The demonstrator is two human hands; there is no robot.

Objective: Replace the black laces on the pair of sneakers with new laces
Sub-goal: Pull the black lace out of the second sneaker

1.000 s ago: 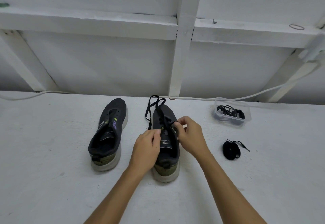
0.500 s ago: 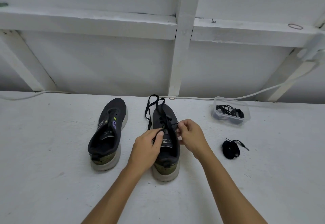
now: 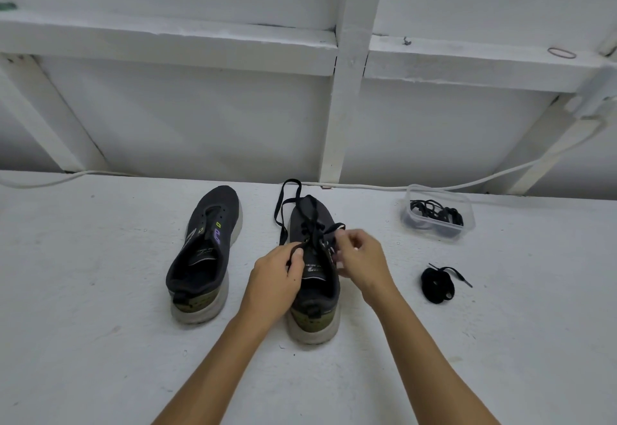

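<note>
Surface: white painted table, white framed wall behind.
Right sneaker: centre, partly laced.
Left hand: fingers curled, pinching black lace at an eyelet.
Right hand: blurred, fingers curled at the lace's other side; grip unclear.
Left sneaker: unlaced, just beside.
Right side: coiled lace; plastic tub holding laces.

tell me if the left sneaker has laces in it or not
Unlaced: the left sneaker shows bare eyelets and an open tongue, with no lace across them.
</note>
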